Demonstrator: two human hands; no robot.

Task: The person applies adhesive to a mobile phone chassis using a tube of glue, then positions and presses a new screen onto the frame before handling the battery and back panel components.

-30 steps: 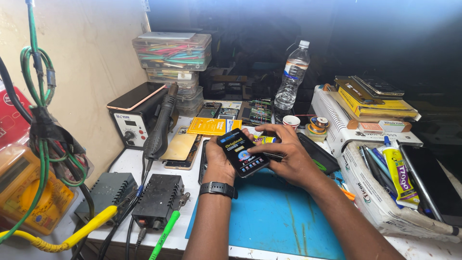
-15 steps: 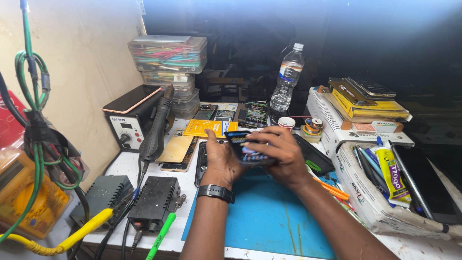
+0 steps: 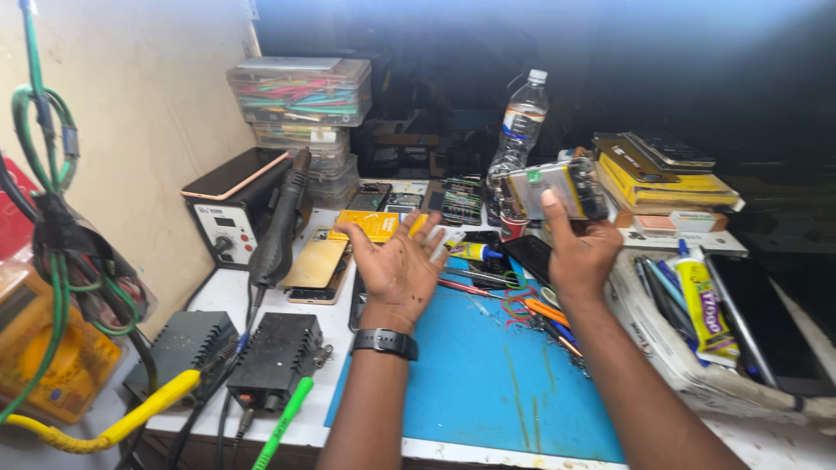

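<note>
bench: cluttered repair table, blue mat [image 3: 488, 383]
left hand [image 3: 396, 265]: my fingers spread, palm up, holding nothing
right hand [image 3: 579, 252]: my fingers pinch phone [image 3: 557, 187], raised

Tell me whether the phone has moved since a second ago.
Yes. The phone, held by the right hand, has gone up and right, from over the blue mat toward the water bottle.

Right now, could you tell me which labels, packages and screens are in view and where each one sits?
Water bottle: back centre, clear, pale label band.
Glue tube: right tray, yellow with blue print.
Station display: left, small dark window on white panel.
Phone: right hand, clear-backed.
Yellow package: beyond left hand, flat.
</note>
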